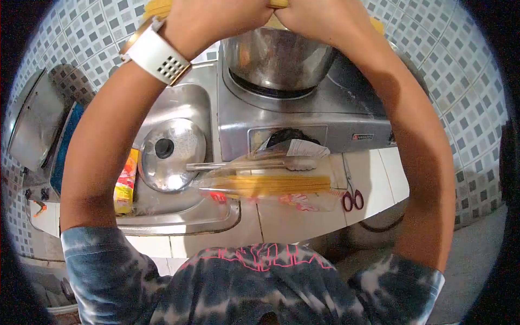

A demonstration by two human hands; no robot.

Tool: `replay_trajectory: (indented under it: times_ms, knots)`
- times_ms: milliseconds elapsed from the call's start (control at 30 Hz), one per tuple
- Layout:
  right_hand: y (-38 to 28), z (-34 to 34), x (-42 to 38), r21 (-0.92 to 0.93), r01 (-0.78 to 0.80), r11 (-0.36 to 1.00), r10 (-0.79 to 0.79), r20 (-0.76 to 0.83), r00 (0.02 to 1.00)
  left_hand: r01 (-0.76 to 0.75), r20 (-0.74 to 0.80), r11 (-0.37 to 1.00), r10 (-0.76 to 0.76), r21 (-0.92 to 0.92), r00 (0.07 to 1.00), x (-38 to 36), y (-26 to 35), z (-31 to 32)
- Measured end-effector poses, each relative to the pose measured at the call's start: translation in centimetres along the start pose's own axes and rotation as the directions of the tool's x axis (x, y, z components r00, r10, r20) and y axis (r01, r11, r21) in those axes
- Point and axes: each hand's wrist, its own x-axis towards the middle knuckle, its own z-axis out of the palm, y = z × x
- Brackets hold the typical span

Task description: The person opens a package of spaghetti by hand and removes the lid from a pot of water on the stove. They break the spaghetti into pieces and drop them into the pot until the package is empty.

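Observation:
Both hands are raised at the top of the head view, above a steel pot on the stove. My left hand and my right hand are closed side by side around dry spaghetti. Its yellow strands jut out past each hand, and a short piece shows between them. The upper edge of the frame cuts off part of the fingers. Nearer my body, a clear plastic packet with more dry spaghetti inside lies on the counter by a pair of metal tongs.
The gas stove has its knob at the front. Left of it, a steel lid with a black knob lies in the sink, beside a yellow-red packet. Dark-red-handled scissors lie on the tiled counter.

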Motion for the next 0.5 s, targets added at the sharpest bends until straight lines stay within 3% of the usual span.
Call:
replay_trajectory:
  times_ms: [100,200,267,367,500]
  knots:
    - [0.0,-0.3,0.2,-0.039,0.061,0.997,-0.061,-0.011,0.998,0.005,0.018,1.0,-0.004,-0.019,1.0,0.1,-0.4,-0.5]
    - [-0.8,-2.4,0.3,0.003,0.079,0.997,-0.078,0.189,0.979,-0.034,-0.014,0.991,0.033,-0.13,0.999,-0.2,-0.9,-0.9]
    - [-2.0,-3.4,-0.8,-0.042,0.089,0.995,-0.076,0.245,0.967,-0.105,-0.09,0.992,0.098,-0.075,0.991,-1.7,-0.7,-0.6]
    - [-0.9,-0.2,-2.0,0.062,0.223,0.973,-0.229,0.109,0.967,-0.159,-0.161,0.979,0.138,-0.128,0.977,-4.0,-0.1,-0.1]
    - [-1.9,1.1,-3.7,0.019,0.257,0.966,-0.258,0.09,0.962,-0.129,-0.126,0.976,0.108,-0.178,0.986,-6.0,0.8,0.5]
